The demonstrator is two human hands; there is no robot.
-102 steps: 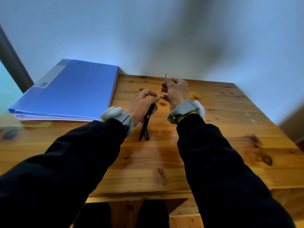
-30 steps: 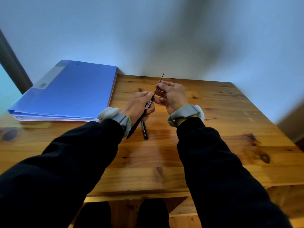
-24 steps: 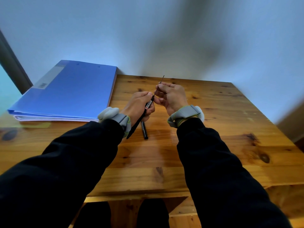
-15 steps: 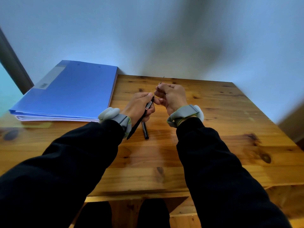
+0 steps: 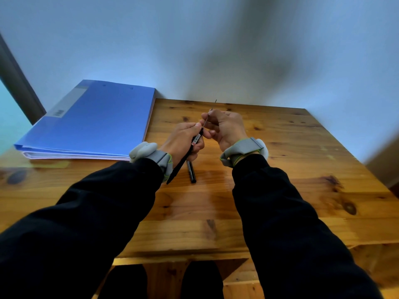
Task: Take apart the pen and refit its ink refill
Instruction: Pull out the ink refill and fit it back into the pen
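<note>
A thin ink refill (image 5: 206, 120) is held up above a wooden table (image 5: 280, 169), between two hands that nearly touch. It slants away from the person, with its near end at the mouth of a black pen barrel (image 5: 185, 158) and its far tip (image 5: 215, 101) poking out beyond the fingers. From this angle it appears to be partly inside the barrel, though how deep cannot be told.

The right hand (image 5: 224, 128) pinches the refill between thumb and fingertips, close to the barrel's opening. A grip that near the mouth probably keeps the slender rod from bending as it is fed in.

The left hand (image 5: 183, 141) is closed around the upper part of the barrel, just left of the right hand. The barrel tilts down towards the person, its lower end showing below the left wrist. Holding it on the same slant as the refill lines the two up, so the step in hand looks like refitting.

A second short black pen piece (image 5: 191, 171) lies flat on the table just below the left hand. It is likely a cap or end section, set within easy reach for later.

Both wrists carry grey bands, and both arms wear black sleeves.

Well to the left of the left hand, a blue folder (image 5: 92, 119) rests on the table's far corner, clear of the work.
</note>
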